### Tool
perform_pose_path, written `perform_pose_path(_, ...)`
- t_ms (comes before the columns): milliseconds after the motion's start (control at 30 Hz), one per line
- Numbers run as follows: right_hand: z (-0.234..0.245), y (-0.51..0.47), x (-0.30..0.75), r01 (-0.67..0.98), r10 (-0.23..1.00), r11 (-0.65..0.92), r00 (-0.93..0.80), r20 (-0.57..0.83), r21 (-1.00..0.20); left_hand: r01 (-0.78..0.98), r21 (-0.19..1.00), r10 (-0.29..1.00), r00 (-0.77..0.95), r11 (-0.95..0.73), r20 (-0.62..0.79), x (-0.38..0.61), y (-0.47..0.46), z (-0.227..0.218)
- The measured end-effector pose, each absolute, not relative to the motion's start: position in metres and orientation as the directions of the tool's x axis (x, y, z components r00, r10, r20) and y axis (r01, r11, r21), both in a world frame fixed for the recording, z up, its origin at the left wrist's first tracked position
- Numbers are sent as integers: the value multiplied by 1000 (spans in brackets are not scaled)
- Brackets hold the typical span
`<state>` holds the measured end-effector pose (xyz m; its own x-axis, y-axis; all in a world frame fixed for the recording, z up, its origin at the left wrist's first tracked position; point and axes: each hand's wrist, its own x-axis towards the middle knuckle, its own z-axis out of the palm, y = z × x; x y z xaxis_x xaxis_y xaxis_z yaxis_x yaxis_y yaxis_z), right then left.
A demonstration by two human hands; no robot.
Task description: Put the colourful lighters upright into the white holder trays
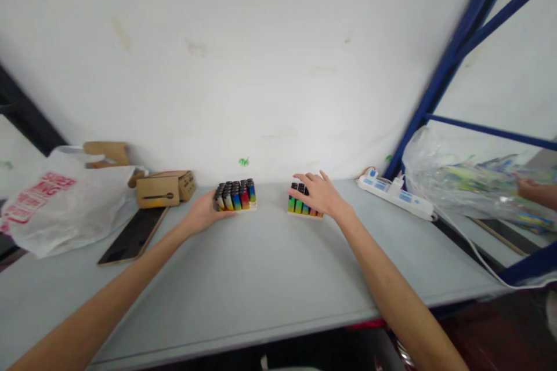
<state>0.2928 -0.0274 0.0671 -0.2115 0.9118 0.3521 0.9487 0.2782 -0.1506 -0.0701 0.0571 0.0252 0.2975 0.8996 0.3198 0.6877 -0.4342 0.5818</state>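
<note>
Two trays of colourful lighters stand at the far side of the grey table (261, 266), close to the white wall. My left hand (203, 212) grips the left tray of lighters (235, 195) by its left end, fingers curled round it. My right hand (317, 192) rests on top of the right tray of lighters (298, 204), fingers spread over the black caps and covering most of them.
At the left lie a white plastic bag with red print (56, 203), small cardboard boxes (163, 188) and a dark tablet (133, 235). A white power strip (394, 191) and a clear bag of goods (474, 182) sit right, by a blue rack. Another person's hand (537, 191) shows far right.
</note>
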Motion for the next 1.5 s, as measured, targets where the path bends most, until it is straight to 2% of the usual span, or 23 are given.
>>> perform_pose_path(100,55,-31,292,965,942,239,-203,267,-111,741,511,897,306,-435,320,-69,73,28)
perform_pose_path(300,58,-29,290,969,950,224,-194,245,-101,722,541,894,262,-431,363,-58,85,12)
perform_pose_path(433,63,-31,285,963,948,247,-218,234,-104,715,528,880,277,-458,387,-58,82,-1)
perform_pose_path(500,63,-35,277,965,948,243,-216,236,-96,707,511,855,271,-488,441,-59,78,0)
perform_pose_path(567,62,-40,266,974,954,212,-189,232,-78,705,446,771,226,-551,595,-59,69,8)
perform_pose_path(633,62,-44,253,983,963,174,-158,216,-58,700,335,610,179,-630,772,-59,57,22)
perform_pose_path(700,62,-47,241,988,971,147,-136,195,-44,670,296,505,138,-681,852,-57,41,37)
perform_pose_path(800,64,-43,230,992,979,115,-105,175,-50,608,264,434,148,-749,889,-46,16,50)
perform_pose_path(900,67,-30,230,990,989,74,-57,140,-121,531,244,438,276,-811,856,-26,-8,47)
perform_pose_path(1033,76,-6,243,968,999,26,-19,29,-250,432,341,517,405,-835,754,8,-30,28)
perform_pose_path(1167,83,11,256,949,994,-76,48,-100,-305,495,504,706,466,-707,533,36,-44,5)
perform_pose_path(1300,82,13,259,941,988,-121,83,-130,-315,491,637,792,495,-594,357,62,-52,-10)
perform_pose_path(1400,80,11,256,932,988,-115,71,-138,-344,449,701,814,471,-554,341,79,-52,-15)
perform_pose_path(1500,76,7,251,891,984,-142,80,-159,-430,446,716,835,402,-537,376,87,-46,-16)
